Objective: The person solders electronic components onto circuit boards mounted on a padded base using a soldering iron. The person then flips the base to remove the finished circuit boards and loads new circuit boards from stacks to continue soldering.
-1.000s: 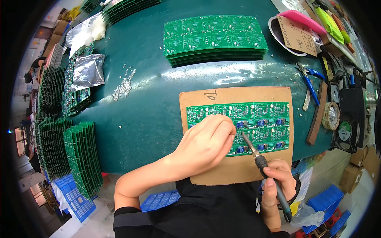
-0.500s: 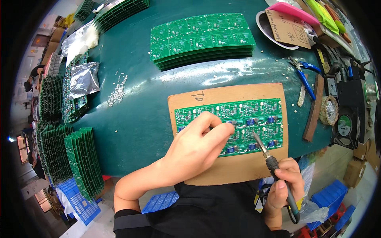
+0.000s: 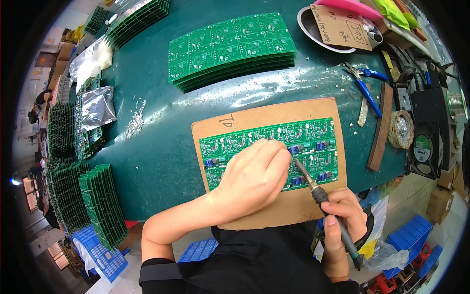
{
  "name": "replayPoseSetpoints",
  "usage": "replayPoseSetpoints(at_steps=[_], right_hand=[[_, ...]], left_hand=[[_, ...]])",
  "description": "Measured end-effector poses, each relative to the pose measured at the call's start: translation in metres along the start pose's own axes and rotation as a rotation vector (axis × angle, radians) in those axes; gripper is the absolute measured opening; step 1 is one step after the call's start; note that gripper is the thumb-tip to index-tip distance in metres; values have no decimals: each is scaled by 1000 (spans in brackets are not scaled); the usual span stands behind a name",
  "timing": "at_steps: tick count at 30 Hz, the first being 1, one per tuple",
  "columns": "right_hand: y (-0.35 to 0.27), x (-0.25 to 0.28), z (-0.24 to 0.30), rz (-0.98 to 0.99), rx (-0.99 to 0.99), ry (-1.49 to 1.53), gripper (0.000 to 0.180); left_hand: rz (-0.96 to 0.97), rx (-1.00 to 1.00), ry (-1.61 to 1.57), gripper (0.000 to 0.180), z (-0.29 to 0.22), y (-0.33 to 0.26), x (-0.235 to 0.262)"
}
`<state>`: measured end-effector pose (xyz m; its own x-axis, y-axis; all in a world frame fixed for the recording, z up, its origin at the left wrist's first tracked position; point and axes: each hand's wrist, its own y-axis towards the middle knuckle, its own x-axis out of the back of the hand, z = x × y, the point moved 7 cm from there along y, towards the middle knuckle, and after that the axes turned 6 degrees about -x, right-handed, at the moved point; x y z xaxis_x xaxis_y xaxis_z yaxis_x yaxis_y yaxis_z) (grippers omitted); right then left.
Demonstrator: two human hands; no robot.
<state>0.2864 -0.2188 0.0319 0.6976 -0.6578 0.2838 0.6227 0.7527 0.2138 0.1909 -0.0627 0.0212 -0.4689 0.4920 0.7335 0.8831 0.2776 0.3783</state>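
Note:
A green circuit board panel [image 3: 313, 132] with small blue parts lies on a brown wooden board [image 3: 274, 115] at the near edge of the dark green bench. My left hand [image 3: 257, 174] rests on the panel with fingers curled and pinched near its middle; whatever it holds is hidden. My right hand [image 3: 342, 223] grips a soldering iron [image 3: 313, 186] by its black handle. The iron's tip sits just right of my left fingertips, close to a blue part.
A stack of green panels [image 3: 232, 46] lies further back. Upright rows of boards [image 3: 100, 201] stand at the left, with silver bags [image 3: 95, 105]. Blue-handled pliers [image 3: 367, 85], a wooden strip [image 3: 381, 127], a solder-wire nest [image 3: 401, 128], a small fan [image 3: 426, 149] and cardboard tags [image 3: 340, 24] crowd the right.
The view has shifted, so the brown board and panel sit further right and lower in the picture. My hands keep the same pose on the panel, the iron tip still beside my left fingers.

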Motion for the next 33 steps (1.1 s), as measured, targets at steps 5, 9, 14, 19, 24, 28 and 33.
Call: replayPoseSetpoints(at_steps=[5, 9, 14, 19, 24, 28, 33], right_hand=[[-6, 42, -7, -306, 175, -88, 23], [8, 99, -35, -662, -204, -535, 21], [-6, 102, -39, -560, -94, -520, 19], [-18, 31, -1, -236, -1, 143, 28], [2, -21, 11, 0, 37, 111, 14], [5, -30, 9, 44, 21, 86, 13], [7, -30, 10, 46, 9, 59, 15]], left_hand=[[-12, -28, 72, 18, -6, 1, 4], [-10, -17, 74, 19, -6, -4, 6], [-36, 31, -81, 19, 1, -13, 24], [-21, 168, -101, 15, 19, -30, 38], [-64, 143, -102, 13, 23, -35, 36], [-64, 139, -91, 13, 23, -36, 34], [-63, 117, -68, 13, 20, -36, 34]])
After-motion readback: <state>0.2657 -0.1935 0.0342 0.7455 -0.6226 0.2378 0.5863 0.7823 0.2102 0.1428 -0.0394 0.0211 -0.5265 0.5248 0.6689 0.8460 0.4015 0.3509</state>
